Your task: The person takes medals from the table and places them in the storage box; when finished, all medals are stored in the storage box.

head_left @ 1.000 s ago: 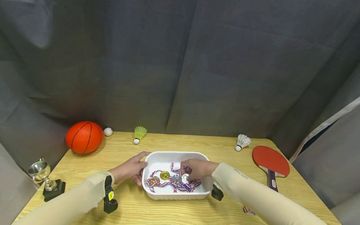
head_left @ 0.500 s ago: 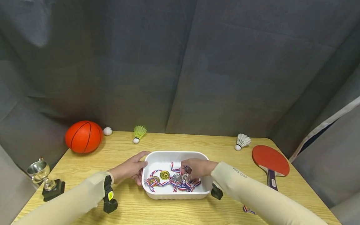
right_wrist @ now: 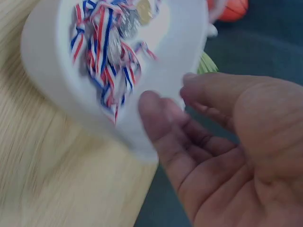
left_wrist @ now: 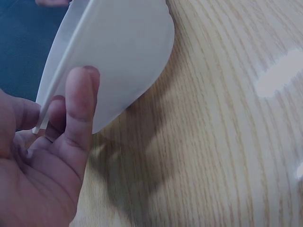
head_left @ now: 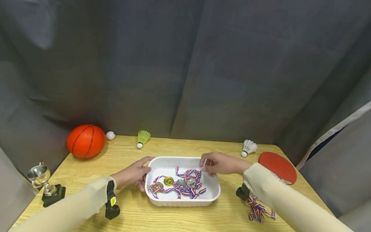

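A white plastic tub [head_left: 182, 203] sits mid-table. My left hand [head_left: 133, 175] grips its left rim, and in the left wrist view the fingers lie on both sides of the wall [left_wrist: 128, 42]. Inside the tub are a gold medal [head_left: 168, 181], a silver medal [head_left: 191, 183] and others, with red, white and blue ribbons [right_wrist: 99, 42] tangled around them. Over the tub's right rim hovers my right hand [head_left: 221, 163], fingers loosely bent and parted from the thumb, holding nothing.
More striped ribbons [head_left: 256, 209] lie beside my right sleeve, which hides the handle of a red table tennis bat [head_left: 276, 167]. Farther back are a white shuttlecock [head_left: 248, 148], a yellow-green shuttlecock [head_left: 143, 138], a white ball [head_left: 110, 135] and an orange basketball [head_left: 86, 141]. A trophy [head_left: 49, 190] stands left.
My right hand has let go of a silver medal, leaving it in the tub, and moved up and right to the rim. My left hand keeps its grip.
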`<action>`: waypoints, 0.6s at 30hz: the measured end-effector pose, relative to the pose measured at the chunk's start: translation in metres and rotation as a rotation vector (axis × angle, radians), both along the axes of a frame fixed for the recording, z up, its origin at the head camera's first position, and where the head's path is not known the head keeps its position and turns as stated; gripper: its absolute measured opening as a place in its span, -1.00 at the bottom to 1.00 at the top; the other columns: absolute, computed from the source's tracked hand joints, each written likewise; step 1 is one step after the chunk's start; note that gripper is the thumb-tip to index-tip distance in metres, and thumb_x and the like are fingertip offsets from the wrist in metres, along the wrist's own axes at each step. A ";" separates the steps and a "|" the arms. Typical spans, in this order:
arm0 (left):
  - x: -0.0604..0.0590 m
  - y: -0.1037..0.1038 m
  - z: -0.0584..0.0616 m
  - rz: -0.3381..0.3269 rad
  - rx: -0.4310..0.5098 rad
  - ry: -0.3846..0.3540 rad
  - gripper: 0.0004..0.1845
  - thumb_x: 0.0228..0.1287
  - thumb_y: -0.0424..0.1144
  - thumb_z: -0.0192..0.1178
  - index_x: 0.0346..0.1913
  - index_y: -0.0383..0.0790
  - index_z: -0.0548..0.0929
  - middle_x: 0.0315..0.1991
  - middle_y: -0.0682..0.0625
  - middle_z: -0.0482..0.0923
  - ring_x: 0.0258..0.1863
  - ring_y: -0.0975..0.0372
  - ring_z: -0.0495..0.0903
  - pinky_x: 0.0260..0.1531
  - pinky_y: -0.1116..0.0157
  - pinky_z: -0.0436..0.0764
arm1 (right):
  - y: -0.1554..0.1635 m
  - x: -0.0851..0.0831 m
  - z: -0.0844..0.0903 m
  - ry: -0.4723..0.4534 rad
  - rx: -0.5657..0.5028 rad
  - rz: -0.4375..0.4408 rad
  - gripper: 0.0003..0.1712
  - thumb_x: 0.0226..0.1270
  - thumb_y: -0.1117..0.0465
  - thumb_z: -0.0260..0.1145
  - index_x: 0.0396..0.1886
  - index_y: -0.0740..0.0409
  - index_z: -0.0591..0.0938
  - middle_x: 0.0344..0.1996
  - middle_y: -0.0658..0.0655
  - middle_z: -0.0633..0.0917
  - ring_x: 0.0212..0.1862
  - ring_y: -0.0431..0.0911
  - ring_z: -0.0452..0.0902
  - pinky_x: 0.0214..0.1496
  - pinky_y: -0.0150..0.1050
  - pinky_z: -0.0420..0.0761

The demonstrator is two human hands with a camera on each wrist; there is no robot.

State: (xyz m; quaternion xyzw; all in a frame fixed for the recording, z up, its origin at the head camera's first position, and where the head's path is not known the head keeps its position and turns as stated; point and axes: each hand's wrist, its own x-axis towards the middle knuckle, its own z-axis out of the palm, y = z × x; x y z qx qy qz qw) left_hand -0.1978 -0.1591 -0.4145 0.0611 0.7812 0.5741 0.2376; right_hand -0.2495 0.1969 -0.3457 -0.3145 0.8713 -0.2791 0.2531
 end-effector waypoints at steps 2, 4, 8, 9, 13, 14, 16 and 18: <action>0.000 0.000 0.001 0.001 -0.006 -0.001 -0.43 0.69 -0.28 -0.19 0.66 -0.11 0.09 -0.43 -0.16 0.54 -0.63 0.24 0.57 -0.63 0.37 0.74 | 0.019 0.001 0.005 0.003 -0.072 -0.014 -0.87 0.55 0.35 0.23 -0.03 0.33 0.59 -0.32 0.27 0.68 -0.31 -0.10 0.68 -0.25 -0.23 0.85; 0.000 0.000 0.002 0.004 -0.010 -0.003 -0.43 0.70 -0.28 -0.19 0.66 -0.10 0.10 -0.42 -0.15 0.54 -0.63 0.24 0.57 -0.63 0.37 0.74 | 0.040 0.004 0.007 0.004 -0.126 -0.041 -0.88 0.55 0.35 0.22 -0.05 0.34 0.58 -0.33 0.26 0.67 -0.30 -0.11 0.67 -0.25 -0.24 0.85; -0.001 0.001 0.003 0.006 -0.010 -0.007 -0.43 0.70 -0.28 -0.19 0.66 -0.10 0.10 -0.41 -0.17 0.55 -0.62 0.23 0.57 -0.63 0.37 0.73 | 0.082 0.013 0.002 -0.011 -0.187 -0.098 -0.90 0.58 0.34 0.21 -0.11 0.34 0.56 -0.34 0.22 0.65 -0.32 -0.14 0.65 -0.28 -0.31 0.79; -0.001 0.002 0.003 0.008 -0.013 -0.006 -0.43 0.70 -0.27 -0.19 0.66 -0.10 0.09 -0.41 -0.17 0.54 -0.63 0.23 0.57 -0.63 0.37 0.73 | 0.091 0.016 -0.002 -0.024 -0.199 -0.114 -0.89 0.59 0.34 0.21 -0.11 0.35 0.56 -0.34 0.21 0.65 -0.32 -0.14 0.64 -0.28 -0.32 0.79; -0.001 0.003 0.001 0.018 -0.021 -0.007 -0.43 0.70 -0.27 -0.19 0.66 -0.11 0.08 -0.46 -0.15 0.54 -0.65 0.23 0.57 -0.64 0.36 0.73 | 0.128 0.029 -0.027 -0.092 -0.211 -0.180 -0.83 0.61 0.30 0.20 -0.06 0.40 0.54 -0.31 0.21 0.64 -0.32 -0.14 0.62 -0.30 -0.30 0.78; -0.001 0.003 0.000 0.018 -0.019 -0.007 -0.43 0.70 -0.26 -0.19 0.66 -0.11 0.08 -0.46 -0.14 0.54 -0.65 0.23 0.57 -0.64 0.35 0.74 | 0.138 0.033 -0.034 -0.103 -0.208 -0.201 -0.81 0.62 0.29 0.20 -0.05 0.41 0.54 -0.30 0.23 0.65 -0.32 -0.14 0.63 -0.30 -0.29 0.77; -0.001 0.003 -0.001 0.014 -0.010 -0.006 -0.43 0.70 -0.27 -0.19 0.66 -0.11 0.08 -0.45 -0.15 0.54 -0.65 0.23 0.57 -0.64 0.36 0.74 | 0.154 0.040 -0.046 -0.094 -0.194 -0.239 -0.77 0.62 0.27 0.21 -0.04 0.43 0.54 -0.29 0.24 0.65 -0.35 -0.14 0.61 -0.35 -0.28 0.75; -0.002 0.003 -0.001 0.007 -0.007 -0.002 -0.43 0.70 -0.27 -0.19 0.66 -0.11 0.08 -0.45 -0.15 0.54 -0.65 0.24 0.57 -0.64 0.36 0.73 | 0.166 0.046 -0.056 -0.070 -0.177 -0.286 -0.77 0.61 0.27 0.22 -0.05 0.44 0.55 -0.30 0.26 0.66 -0.39 -0.15 0.60 -0.41 -0.29 0.72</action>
